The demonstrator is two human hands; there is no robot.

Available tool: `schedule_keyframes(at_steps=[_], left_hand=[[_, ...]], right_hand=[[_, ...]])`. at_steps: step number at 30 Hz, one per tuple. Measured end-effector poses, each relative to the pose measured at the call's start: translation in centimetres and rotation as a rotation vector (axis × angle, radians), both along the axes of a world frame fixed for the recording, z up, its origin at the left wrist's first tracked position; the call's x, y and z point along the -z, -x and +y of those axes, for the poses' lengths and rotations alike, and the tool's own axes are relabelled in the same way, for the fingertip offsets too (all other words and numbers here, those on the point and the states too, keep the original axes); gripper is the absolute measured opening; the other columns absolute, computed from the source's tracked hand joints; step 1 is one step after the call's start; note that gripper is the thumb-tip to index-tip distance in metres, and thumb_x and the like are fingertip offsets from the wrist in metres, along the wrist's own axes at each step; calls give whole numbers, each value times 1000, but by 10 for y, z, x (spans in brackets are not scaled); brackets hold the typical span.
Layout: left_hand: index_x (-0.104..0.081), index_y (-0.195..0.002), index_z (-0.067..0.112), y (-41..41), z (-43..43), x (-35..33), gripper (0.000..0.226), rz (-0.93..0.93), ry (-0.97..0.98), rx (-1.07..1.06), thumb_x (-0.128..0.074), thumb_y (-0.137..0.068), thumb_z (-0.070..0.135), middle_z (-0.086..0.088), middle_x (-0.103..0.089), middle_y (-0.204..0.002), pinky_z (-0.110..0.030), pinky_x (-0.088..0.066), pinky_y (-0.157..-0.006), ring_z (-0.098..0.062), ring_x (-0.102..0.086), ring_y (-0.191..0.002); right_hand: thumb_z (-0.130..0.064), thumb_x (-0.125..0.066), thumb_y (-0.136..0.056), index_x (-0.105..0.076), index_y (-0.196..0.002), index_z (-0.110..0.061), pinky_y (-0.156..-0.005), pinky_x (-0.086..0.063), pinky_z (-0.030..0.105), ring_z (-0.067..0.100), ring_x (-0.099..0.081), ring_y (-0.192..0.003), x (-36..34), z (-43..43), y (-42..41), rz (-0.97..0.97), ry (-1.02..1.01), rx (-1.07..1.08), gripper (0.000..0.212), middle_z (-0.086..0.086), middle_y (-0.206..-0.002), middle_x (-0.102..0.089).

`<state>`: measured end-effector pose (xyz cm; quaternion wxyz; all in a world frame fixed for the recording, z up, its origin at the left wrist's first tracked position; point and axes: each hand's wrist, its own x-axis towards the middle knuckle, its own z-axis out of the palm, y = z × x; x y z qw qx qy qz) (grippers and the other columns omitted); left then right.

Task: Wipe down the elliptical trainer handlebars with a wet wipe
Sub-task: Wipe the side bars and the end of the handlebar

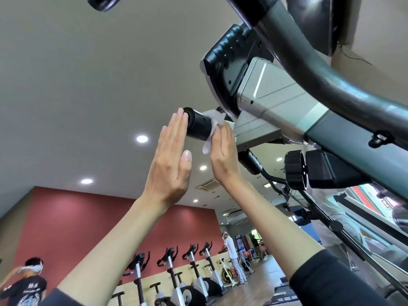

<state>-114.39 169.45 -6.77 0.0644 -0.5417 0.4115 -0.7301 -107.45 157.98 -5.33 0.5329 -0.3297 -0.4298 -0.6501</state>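
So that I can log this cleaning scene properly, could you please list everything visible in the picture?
handlebar grip: one, black, centre, sticking out leftward from the machine
wet wipe: one, white, draped over the grip
machine housing: one, silver, upper right
curved bar: one, dark grey, across the top right
knob: one, black, right, below the housing
exercise bikes: a row, black and silver, along the far wall
wall: one, red, lower left
ceiling lights: several, white, recessed
person in black: one, bottom left
person in white: one, far background
left hand: flat, fingers straight, tips at the grip's end
right hand: presses the wipe against the grip
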Motion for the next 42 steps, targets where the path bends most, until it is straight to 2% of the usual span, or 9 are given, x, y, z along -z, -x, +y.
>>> schedule_keyframes(at_steps=[4,7,9,14,20,25,31,37,42], left_hand=[[-16,-148,-3,-2,-3,2,58,7,6,25,-20,-97,25,-8,-14,-157,-33,-6,-121,-20,-12,-148],[-15,-148,-3,-3,-4,2,58,5,12,32,-20,-98,25,-10,-14,-157,-33,-6,-121,-22,-11,-148],[-14,-149,-2,-5,-5,3,58,10,18,46,-20,-98,25,-12,-14,-158,-34,-5,-121,-21,-10,-148],[-11,-149,0,-13,-10,7,57,-11,55,104,-19,-97,24,-10,-12,-158,-35,-3,-120,-19,-7,-149],[-7,-150,2,-29,-21,13,60,-91,92,127,-22,-95,20,-1,-1,-158,-39,3,-120,-15,3,-148],[5,-153,18,-47,-34,24,68,-177,-36,57,-26,-92,19,10,13,-159,-38,7,-119,-13,7,-148],[-11,-148,0,-64,-50,34,61,-18,-38,-25,-27,-92,17,-10,-10,-158,-37,1,-121,-16,-3,-148],[-19,-148,0,-74,-69,25,58,96,-83,-18,-29,-94,17,-7,-15,-156,-30,-6,-121,-10,-9,-147],[-18,-151,4,-76,-81,12,57,281,-59,7,-28,-97,20,-4,-12,-159,-18,-5,-119,-2,-7,-145]], right_hand=[[-29,-27,-97,-48,-81,-9,-81,-35,31,20,-45,-86,-4,7,18,27,-73,-145,34,4,-82,-53],[-31,-25,-99,-57,-113,-10,-100,-35,30,15,-48,-113,2,12,14,-68,-28,-34,41,3,-113,-59],[-28,-25,-101,-44,-137,-5,-112,-28,32,17,-37,-133,6,7,4,-124,19,86,47,6,-139,-48],[-33,-24,-103,-34,-147,-16,-114,-23,26,6,-28,-139,10,-19,-15,-75,106,235,48,-3,-149,-38],[-32,-22,-102,-30,-148,-20,-111,-28,27,9,-32,-138,11,-46,-26,-8,146,568,49,-4,-149,-38],[-20,-34,-99,-42,-140,0,-111,-30,37,29,-47,-129,17,-53,-43,41,-40,985,46,15,-136,-53],[-10,-33,-87,-46,-136,2,-114,-25,42,32,-45,-131,24,-63,-60,92,-266,1369,52,19,-140,-49],[-8,-38,-91,-39,-134,1,-115,-17,36,30,-46,-130,31,-75,-81,-139,-285,1261,44,18,-134,-55],[-12,-23,-103,-6,-148,-12,-119,-5,26,4,-3,-143,54,-80,-97,-29,1,974,48,12,-153,-28]])
